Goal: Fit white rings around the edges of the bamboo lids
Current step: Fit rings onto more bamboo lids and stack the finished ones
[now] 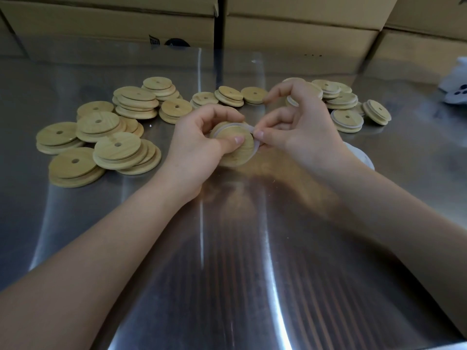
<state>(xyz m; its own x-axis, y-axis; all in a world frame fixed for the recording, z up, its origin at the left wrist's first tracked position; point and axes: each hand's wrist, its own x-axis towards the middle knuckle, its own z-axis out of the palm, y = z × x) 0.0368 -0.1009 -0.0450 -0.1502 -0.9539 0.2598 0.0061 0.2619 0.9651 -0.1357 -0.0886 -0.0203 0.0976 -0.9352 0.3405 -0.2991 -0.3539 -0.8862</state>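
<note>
My left hand grips a round bamboo lid above the steel table, thumb pressed on its face. A white ring lies partly around the lid's upper edge and stands off at the right side. My right hand pinches that loose part of the ring between thumb and forefinger. Bare bamboo lids with centre holes lie in loose stacks to the left. Lids with white rings on them are piled at the right.
The shiny steel table stretches toward me. Cardboard boxes stand along the back. More lids lie behind my hands. A white heap shows partly behind my right wrist. A white object sits at the far right edge.
</note>
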